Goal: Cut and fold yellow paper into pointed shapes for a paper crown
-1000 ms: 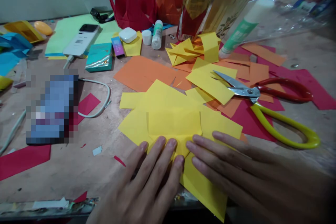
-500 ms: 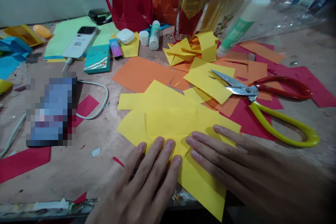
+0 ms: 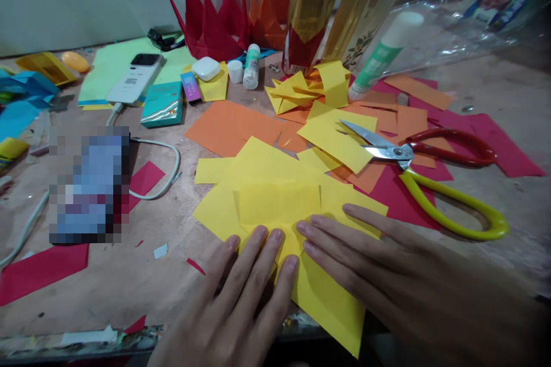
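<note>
A folded sheet of yellow paper [image 3: 278, 203] lies in the middle of the wooden bench, with loose yellow flaps spreading around it. My left hand [image 3: 241, 292] rests flat on its lower edge, fingers spread. My right hand [image 3: 379, 258] lies flat beside it on the same paper, fingertips pointing left. Neither hand grips anything. Right of my right hand lie scissors with red and yellow handles [image 3: 400, 155], not touching it. A yellow paper strip [image 3: 336, 140] lies just beyond my fingers, on scattered orange paper [image 3: 230, 129].
A green-labelled glue stick [image 3: 379, 54] and tall bottles [image 3: 312, 8] stand at the back, before folded red and orange paper points [image 3: 215, 23]. A white power bank [image 3: 135, 77] with a cable [image 3: 166, 152] and a blurred object [image 3: 88, 186] lie left. Red paper scraps [image 3: 495, 143] cover the right.
The whole view has tilted and shifted slightly, with objects moving down and left. My hands stay flat on the yellow paper, and the fold's upper edge shows more sharply.
</note>
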Tool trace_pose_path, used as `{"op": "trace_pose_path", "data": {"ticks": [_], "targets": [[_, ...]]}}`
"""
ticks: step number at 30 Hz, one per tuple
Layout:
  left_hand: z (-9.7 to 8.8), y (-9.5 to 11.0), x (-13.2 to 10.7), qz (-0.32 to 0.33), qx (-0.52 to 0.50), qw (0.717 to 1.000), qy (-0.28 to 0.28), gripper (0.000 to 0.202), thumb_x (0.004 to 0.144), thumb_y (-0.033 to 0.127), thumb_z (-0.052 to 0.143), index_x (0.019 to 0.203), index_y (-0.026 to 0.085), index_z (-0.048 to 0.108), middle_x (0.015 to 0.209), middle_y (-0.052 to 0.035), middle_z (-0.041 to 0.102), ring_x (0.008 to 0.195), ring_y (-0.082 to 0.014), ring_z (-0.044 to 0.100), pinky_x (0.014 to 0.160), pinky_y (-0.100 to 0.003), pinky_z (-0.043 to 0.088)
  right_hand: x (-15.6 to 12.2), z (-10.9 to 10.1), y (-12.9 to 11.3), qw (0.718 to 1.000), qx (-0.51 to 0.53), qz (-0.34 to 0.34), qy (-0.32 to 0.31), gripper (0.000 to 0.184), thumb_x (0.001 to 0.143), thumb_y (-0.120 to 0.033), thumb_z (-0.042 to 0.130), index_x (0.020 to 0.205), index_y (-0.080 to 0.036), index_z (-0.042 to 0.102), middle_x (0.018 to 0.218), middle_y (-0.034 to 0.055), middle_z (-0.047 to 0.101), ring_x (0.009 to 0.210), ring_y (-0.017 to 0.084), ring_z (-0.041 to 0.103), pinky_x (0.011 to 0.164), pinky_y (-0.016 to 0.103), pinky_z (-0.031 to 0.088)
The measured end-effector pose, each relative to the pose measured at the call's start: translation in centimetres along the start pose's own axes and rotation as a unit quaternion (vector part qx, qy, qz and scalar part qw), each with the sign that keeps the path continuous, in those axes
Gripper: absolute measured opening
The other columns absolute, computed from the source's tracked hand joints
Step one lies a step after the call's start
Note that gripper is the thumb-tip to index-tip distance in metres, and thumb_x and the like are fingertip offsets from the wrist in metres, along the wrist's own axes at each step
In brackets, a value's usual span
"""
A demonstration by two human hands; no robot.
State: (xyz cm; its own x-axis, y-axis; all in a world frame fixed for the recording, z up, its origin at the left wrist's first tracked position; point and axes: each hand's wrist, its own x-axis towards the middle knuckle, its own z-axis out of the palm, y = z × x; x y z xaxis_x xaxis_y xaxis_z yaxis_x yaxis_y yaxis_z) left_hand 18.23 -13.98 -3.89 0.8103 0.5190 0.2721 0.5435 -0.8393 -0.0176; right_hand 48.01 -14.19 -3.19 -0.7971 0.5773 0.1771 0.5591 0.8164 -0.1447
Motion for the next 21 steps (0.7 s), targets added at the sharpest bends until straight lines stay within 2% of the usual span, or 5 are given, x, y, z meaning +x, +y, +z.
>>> {"op": "trace_pose_path", "data": {"ticks": [6,9,15,18,21], "targets": [[0.4,-0.3,0.3,0.021,0.006,1.0,0.008,0.08,0.105,0.072,0.051,0.148,0.006,0.066,0.159,-0.0219,0.061,0.151,-0.0382,0.055,0.137,-0.05,0.018,1.1,0.3,-1.4,0.996,-0.075,-0.039,0.035,0.052,0.113,-0.025,0.029,0.152,-0.015,0.062,0.161,0.006,0.061,0.156,0.027,0.043,0.133,0.047,0.019],[0.5,-0.5,0.2,0.026,0.018,0.999,0.007,0.076,0.108,0.068,0.047,0.15,0.007,0.064,0.158,-0.0199,0.063,0.151,-0.0378,0.055,0.137,-0.051,0.018,1.0,0.9,-1.7,0.996,-0.079,-0.04,0.033,0.055,0.111,-0.024,0.027,0.151,-0.01,0.062,0.16,0.0094,0.062,0.152,0.028,0.046,0.135,0.047,0.013],[0.2,-0.5,0.2,0.014,0.007,1.0,0.002,0.068,0.112,0.061,0.043,0.152,0.009,0.063,0.161,-0.0194,0.06,0.154,-0.0363,0.052,0.136,-0.05,0.019,-0.7,0.9,-0.6,0.996,-0.086,0.0,0.01,0.061,0.11,-0.025,0.031,0.165,-0.003,0.043,0.178,0.015,0.035,0.17,0.033,0.009,0.136,0.054,0.001],[0.1,-0.5,0.2,0.015,0.003,1.0,-0.003,0.072,0.111,0.064,0.045,0.152,0.008,0.062,0.161,-0.0207,0.059,0.155,-0.0374,0.051,0.136,-0.051,0.02,-1.0,0.0,0.1,0.997,-0.073,0.006,0.0,0.073,0.113,-0.051,0.031,0.167,-0.002,0.038,0.18,0.0161,0.031,0.17,0.03,0.011,0.136,0.051,0.0],[0.3,-0.6,0.0,0.022,0.002,1.0,0.009,0.074,0.11,0.067,0.044,0.15,0.008,0.064,0.158,-0.0203,0.062,0.153,-0.0378,0.053,0.136,-0.051,0.021,-0.6,-0.9,0.8,0.999,-0.047,0.004,-0.008,0.098,0.104,-0.079,0.039,0.165,-0.003,0.042,0.176,0.0128,0.041,0.166,0.025,0.025,0.136,0.042,0.002]]}}
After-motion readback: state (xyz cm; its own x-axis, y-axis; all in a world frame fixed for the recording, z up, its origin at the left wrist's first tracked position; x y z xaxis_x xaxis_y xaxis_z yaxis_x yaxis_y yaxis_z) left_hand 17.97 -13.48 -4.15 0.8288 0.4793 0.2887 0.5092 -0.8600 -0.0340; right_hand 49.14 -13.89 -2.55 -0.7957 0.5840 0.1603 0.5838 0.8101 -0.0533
